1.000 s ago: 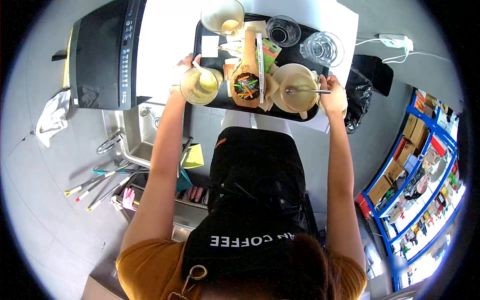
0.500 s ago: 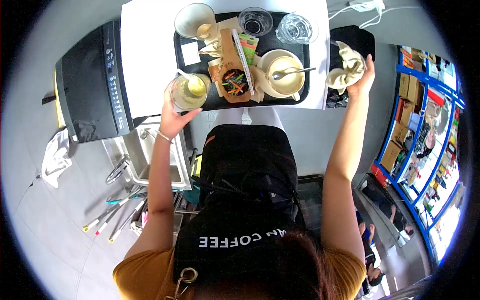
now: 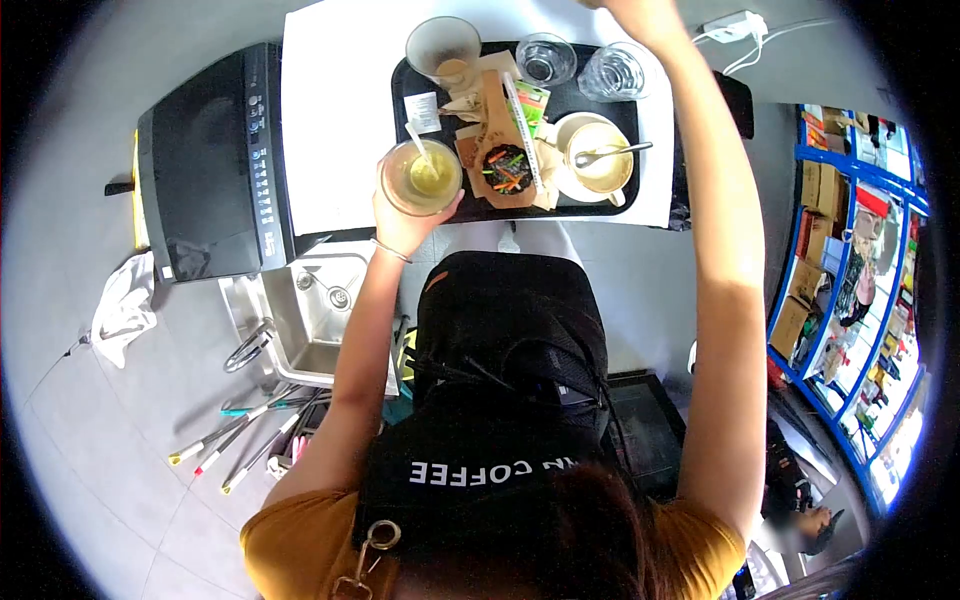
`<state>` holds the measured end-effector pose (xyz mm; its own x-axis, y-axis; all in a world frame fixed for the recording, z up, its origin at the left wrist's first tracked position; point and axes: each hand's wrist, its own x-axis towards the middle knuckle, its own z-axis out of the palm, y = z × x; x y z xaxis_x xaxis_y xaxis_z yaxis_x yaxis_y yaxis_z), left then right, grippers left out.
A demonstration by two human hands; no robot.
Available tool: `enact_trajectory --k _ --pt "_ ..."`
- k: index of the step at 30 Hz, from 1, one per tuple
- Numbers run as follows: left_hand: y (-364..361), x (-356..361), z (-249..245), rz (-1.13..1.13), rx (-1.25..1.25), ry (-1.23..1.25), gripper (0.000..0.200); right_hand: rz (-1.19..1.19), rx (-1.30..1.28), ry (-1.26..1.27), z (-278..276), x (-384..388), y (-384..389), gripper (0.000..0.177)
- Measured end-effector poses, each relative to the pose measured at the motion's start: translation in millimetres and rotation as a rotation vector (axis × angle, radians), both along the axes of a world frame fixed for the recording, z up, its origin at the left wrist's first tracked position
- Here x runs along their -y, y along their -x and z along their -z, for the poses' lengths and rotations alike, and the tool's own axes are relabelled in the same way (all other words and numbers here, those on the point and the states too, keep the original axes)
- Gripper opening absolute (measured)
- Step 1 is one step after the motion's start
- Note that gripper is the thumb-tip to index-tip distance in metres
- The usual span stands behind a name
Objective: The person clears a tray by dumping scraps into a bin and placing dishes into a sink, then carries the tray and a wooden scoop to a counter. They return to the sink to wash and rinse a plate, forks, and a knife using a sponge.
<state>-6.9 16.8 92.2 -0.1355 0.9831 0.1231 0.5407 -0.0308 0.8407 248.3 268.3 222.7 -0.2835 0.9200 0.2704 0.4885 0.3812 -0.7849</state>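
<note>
My left hand (image 3: 403, 226) grips a clear plastic cup (image 3: 421, 177) of yellowish drink with a stirrer in it, held just off the near left corner of a black tray (image 3: 577, 101). The tray lies on a white counter (image 3: 330, 120). On it are a tall glass (image 3: 443, 50), two clear glasses (image 3: 546, 57) (image 3: 615, 70), a white cup with a spoon (image 3: 600, 166) and a brown paper wrap of coloured sticks (image 3: 507, 166). My right hand (image 3: 632, 10) reaches past the tray's far edge and is cut off by the frame, its fingers hidden.
A black appliance (image 3: 215, 160) stands left of the counter. Below it are a steel sink (image 3: 320, 310) with a tap (image 3: 245, 346), a white cloth (image 3: 120, 305) and several pens (image 3: 240, 432). A power strip (image 3: 735, 22) lies at the back right. Blue stocked shelves (image 3: 850, 250) line the right.
My left hand took the plastic cup off the tray and drew it toward me. My right hand lifted a crumpled napkin from beside the white cup, then moved out past the tray's far edge.
</note>
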Motion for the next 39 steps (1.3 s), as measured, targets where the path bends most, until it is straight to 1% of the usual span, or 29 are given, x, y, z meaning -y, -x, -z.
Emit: enact_trajectory --k 2,4,5,6,7,8,10,11,13,14,15,16,17,18,20,21,22,23,24,25,26,27,28,31,34,35,36,38,39 --pt "1.4 2.0 -22.0 0.012 -0.193 -0.047 0.080 -0.127 0.104 -0.326 43.9 -31.0 20.0 0.028" --pt "3.5 3.1 -39.8 0.002 -0.154 -0.083 0.079 -0.133 0.202 -0.175 71.1 -38.8 38.3 0.023" --pt "3.4 3.5 -49.4 0.010 -0.140 -0.087 0.078 -0.200 0.222 -0.167 80.8 -41.2 42.6 0.019" --pt "3.0 1.7 -57.1 0.018 -0.125 -0.094 0.077 -0.196 0.332 -0.149 86.6 -40.2 48.2 0.019" --pt "2.8 -0.9 -62.8 0.040 -0.103 -0.136 0.078 -0.246 0.406 -0.158 89.6 -41.3 47.8 0.021" --pt "1.2 -2.4 -71.5 0.026 -0.109 -0.121 0.081 -0.294 0.482 -0.163 92.9 -42.5 46.5 0.023" --pt "-3.9 -1.8 -92.4 0.006 -0.114 -0.078 0.089 -0.145 0.330 -0.298 65.6 -16.0 46.1 0.025" --pt "-6.0 -4.8 -99.7 0.036 -0.125 -0.132 0.082 -0.065 0.258 -0.366 49.6 4.8 42.0 0.026" --pt "-12.9 -10.4 -110.4 0.073 -0.167 -0.183 0.077 -0.095 -0.100 0.005 27.1 49.4 20.7 0.026" --pt "-17.8 -11.4 -114.4 0.099 -0.185 -0.204 0.075 -0.141 -0.255 0.366 -5.0 85.1 10.3 0.026" --pt "-23.4 -13.6 -117.2 0.139 -0.169 -0.225 0.071 -0.155 -0.262 0.481 -17.2 115.3 -2.0 0.031" --pt "-30.8 -16.3 -121.7 0.188 -0.179 -0.225 0.071 -0.209 -0.422 0.370 -15.3 144.8 -5.6 0.035" --pt "-40.4 -18.8 -126.6 0.242 -0.187 -0.227 0.071 -0.211 -0.405 0.426 -25.3 168.8 -16.2 0.043" --pt "-51.5 -20.0 -129.0 0.300 -0.196 -0.228 0.071 -0.160 -0.393 0.444 -35.0 187.7 -22.2 0.044" --pt "-76.5 -22.3 -127.2 0.413 -0.153 -0.252 0.071 -0.070 -0.352 0.359 -45.8 214.2 -39.2 0.036" --pt "-90.3 -22.8 -127.5 0.477 -0.132 -0.257 0.071 0.018 -0.410 0.306 -46.8 227.9 -47.4 0.026" --pt "-106.3 -23.5 -127.2 0.544 -0.109 -0.263 0.072 0.080 -0.347 0.193 -42.8 239.8 -60.7 0.019" --pt "-122.3 -22.1 -128.3 0.601 -0.158 -0.255 0.071 0.159 -0.323 0.148 -43.8 253.4 -74.7 0.019" --pt "-140.6 -19.3 -130.8 0.655 -0.145 -0.233 0.071 0.241 -0.299 0.105 -46.3 269.0 -89.1 0.018" --pt "-159.9 -16.7 -133.4 0.709 -0.134 -0.212 0.072 0.318 -0.307 0.155 -53.5 285.2 -105.3 0.018" --pt "-179.7 -15.1 -136.1 0.760 -0.126 -0.185 0.072 0.362 -0.258 0.157 -62.4 297.4 -121.9 0.019" --pt "-202.7 -15.1 -137.3 0.844 -0.137 -0.221 0.076 0.422 -0.259 0.146 -62.5 307.7 -136.3 0.019" --pt "-224.3 -14.5 -133.9 0.928 -0.151 -0.187 0.076 0.477 -0.261 0.137 -59.6 314.8 -152.9 0.019" --pt "-291.9 -11.9 -120.9 1.134 -0.162 -0.049 0.077 0.514 -0.137 0.059 -29.3 338.6 -218.7 0.020" --pt "-359.5 -22.7 -103.2 1.219 -0.124 0.185 0.077 0.841 -0.359 0.142 -7.8 362.7 -271.3 0.014" --pt "-385.8 -29.0 -93.2 1.235 -0.077 0.078 0.079 0.948 -0.568 0.115 -0.2 366.9 -286.8 0.010" --pt "-408.3 -36.6 -88.0 1.227 -0.092 0.242 0.080 1.026 -0.698 0.084 12.0 372.4 -306.3 0.009" --pt "-447.9 -54.5 -53.3 1.166 -0.014 0.545 0.082 1.050 -0.622 0.011 38.7 372.8 -354.1 0.012" --pt "-470.1 -68.5 -38.3 1.177 0.014 0.611 0.080 1.096 -0.641 -0.007 52.8 367.4 -374.1 0.013"
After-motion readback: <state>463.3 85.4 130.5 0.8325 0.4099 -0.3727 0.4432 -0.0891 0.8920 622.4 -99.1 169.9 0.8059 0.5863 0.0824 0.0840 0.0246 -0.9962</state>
